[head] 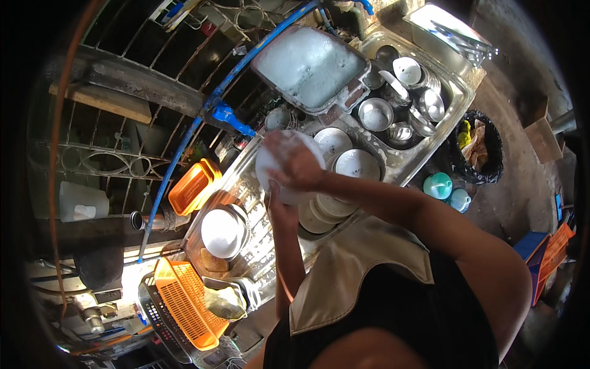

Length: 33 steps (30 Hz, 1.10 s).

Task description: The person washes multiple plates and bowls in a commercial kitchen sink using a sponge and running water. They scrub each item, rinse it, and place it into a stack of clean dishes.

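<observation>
A white plate (pixel 299 196) is tilted under the blue tap (pixel 235 121) above the steel sink. My left hand (pixel 280 203) grips its lower left edge, thumb on the upper face. Across the plate's face lies my right hand (pixel 295 161), blurred, with thumb and fingers spread; nothing shows in it. Behind the plate, several stacked plates (pixel 358 163) fill the near sink bowl. Steel bowls and cups (pixel 375 114) crowd the far sink bowl. A tub of sudsy water (pixel 311 64) stands at the back, with a few cups (pixel 279 119) below it.
White bowls (pixel 221 234) are stacked on the drainboard (pixel 262 230) at left, near orange baskets (pixel 193 187). A larger orange basket (pixel 189 300) stands at the lower left. On the right are a steel container (pixel 442 41) with utensils, a lined trash bin (pixel 495 157) and plastic bottles (pixel 437 185).
</observation>
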Each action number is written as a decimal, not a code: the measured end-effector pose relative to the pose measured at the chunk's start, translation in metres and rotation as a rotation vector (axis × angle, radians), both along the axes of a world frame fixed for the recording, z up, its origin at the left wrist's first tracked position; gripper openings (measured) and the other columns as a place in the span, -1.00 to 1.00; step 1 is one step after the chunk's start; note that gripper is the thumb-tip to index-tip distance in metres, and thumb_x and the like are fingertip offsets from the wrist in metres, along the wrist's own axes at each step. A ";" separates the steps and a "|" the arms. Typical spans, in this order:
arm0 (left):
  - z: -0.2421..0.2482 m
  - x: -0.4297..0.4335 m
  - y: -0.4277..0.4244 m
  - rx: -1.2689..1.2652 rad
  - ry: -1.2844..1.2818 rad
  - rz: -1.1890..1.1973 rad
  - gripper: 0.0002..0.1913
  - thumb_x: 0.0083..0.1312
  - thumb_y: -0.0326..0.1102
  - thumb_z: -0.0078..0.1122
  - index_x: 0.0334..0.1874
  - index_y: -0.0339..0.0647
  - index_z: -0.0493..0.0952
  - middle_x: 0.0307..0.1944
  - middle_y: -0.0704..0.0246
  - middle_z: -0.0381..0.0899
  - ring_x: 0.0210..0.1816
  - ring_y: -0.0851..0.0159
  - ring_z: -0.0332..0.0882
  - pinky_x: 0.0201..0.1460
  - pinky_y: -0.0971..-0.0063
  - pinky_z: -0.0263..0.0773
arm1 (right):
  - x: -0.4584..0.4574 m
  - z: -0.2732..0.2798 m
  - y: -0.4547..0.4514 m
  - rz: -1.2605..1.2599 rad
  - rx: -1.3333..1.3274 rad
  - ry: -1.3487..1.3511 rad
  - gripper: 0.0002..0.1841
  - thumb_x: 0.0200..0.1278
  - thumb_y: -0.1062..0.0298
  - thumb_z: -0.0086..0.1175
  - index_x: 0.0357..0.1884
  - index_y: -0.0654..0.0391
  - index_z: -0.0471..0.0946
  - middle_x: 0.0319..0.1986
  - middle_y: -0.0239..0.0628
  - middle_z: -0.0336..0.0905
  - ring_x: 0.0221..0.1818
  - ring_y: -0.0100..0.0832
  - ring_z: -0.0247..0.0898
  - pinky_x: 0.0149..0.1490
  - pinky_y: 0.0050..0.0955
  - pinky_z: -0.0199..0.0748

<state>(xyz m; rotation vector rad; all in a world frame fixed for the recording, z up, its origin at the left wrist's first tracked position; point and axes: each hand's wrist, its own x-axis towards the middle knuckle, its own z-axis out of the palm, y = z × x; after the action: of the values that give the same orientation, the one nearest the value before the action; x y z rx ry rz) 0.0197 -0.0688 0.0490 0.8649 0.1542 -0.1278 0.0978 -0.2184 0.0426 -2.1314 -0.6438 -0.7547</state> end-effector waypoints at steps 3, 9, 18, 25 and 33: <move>-0.005 -0.003 0.003 0.028 -0.051 -0.024 -0.40 0.67 -0.01 -0.18 0.56 -0.30 0.16 0.45 0.13 0.35 0.43 0.07 0.38 0.50 0.10 0.33 | 0.005 0.026 0.016 0.232 0.023 -0.214 -0.52 0.38 0.02 0.17 0.17 0.16 0.63 0.11 -0.02 0.65 0.16 -0.01 0.56 0.41 0.07 0.33; 0.011 -0.038 0.007 0.599 -0.068 0.235 -0.36 0.57 -0.01 0.10 0.52 -0.31 0.23 0.44 0.10 0.36 0.44 0.04 0.36 0.53 0.00 0.26 | 0.029 -0.021 0.011 -0.151 0.567 0.719 -0.57 0.52 -0.01 -0.01 -0.16 0.21 0.64 -0.36 0.03 0.69 -0.30 0.04 0.64 -0.10 -0.01 0.56; 0.023 -0.024 0.103 0.345 -0.258 0.620 -0.60 0.51 -0.20 0.28 0.15 -0.47 0.54 -0.09 0.22 0.68 -0.18 0.36 0.55 -0.09 0.41 0.49 | -0.023 -0.084 0.011 0.204 0.943 0.941 -0.53 0.51 -0.12 0.05 -0.23 0.14 0.64 -0.39 -0.39 0.51 -0.36 -0.53 0.42 -0.19 -0.43 0.42; -0.013 -0.080 0.257 2.098 -0.034 0.495 -0.57 0.29 -0.26 0.44 0.21 -0.13 0.66 0.00 0.19 0.76 0.04 -0.02 0.68 0.13 0.17 0.46 | 0.087 0.087 -0.134 -0.228 0.507 0.156 -0.50 0.61 -0.03 -0.02 0.08 0.33 0.42 -0.10 0.13 0.50 -0.01 -0.02 0.48 0.05 -0.04 0.42; -0.070 -0.011 0.132 1.075 -0.065 0.409 -0.46 0.46 -0.24 0.29 0.39 -0.34 0.41 0.42 0.15 0.41 0.29 0.12 0.48 0.35 0.24 0.41 | 0.132 0.027 -0.172 -0.634 -0.344 0.302 -0.40 0.14 0.16 0.32 0.18 0.21 0.40 -0.04 0.04 0.64 0.09 0.07 0.60 0.14 -0.03 0.59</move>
<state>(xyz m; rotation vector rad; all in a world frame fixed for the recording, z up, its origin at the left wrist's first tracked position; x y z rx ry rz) 0.0092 0.0630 -0.0210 1.8806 0.3469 0.4088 0.2301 -0.3904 0.0698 -2.7397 0.0912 -0.6499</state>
